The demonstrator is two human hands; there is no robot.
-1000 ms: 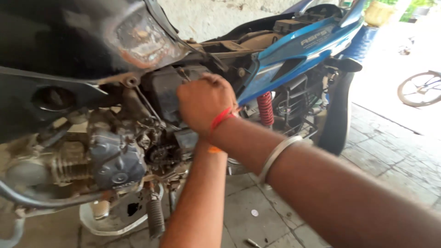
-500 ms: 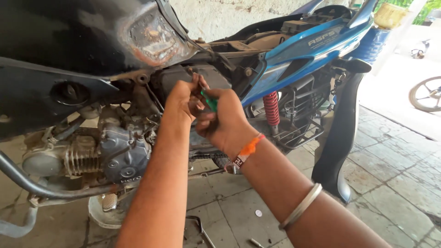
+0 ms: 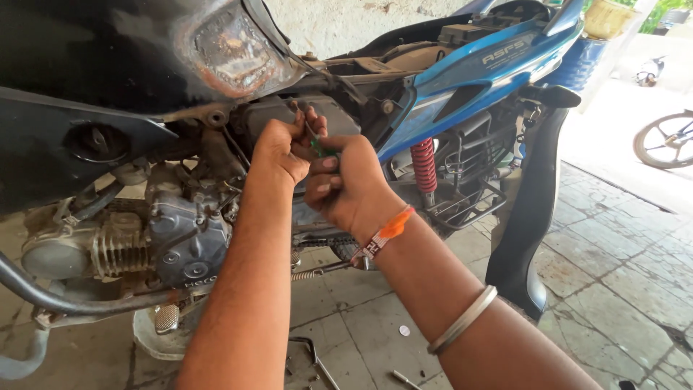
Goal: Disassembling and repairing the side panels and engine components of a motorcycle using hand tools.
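Here your left hand (image 3: 283,148) is clenched, pinching a thin dark wire (image 3: 309,128) up by the grey air-box (image 3: 328,119) under the motorcycle's blue side panel (image 3: 476,72). Your right hand (image 3: 345,184) grasps a green-handled tool (image 3: 323,149), touching the left. White lettering sits on the blue panel, top right. Red shock spring (image 3: 424,165) just right of the hands; grey engine (image 3: 180,235) lower left; loose tools on the tiled floor (image 3: 606,245).

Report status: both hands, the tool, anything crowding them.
Left hand and right hand both closed on green-handled tool, at the motorcycle's side. Black panel overhangs; red shock spring clear to the right.
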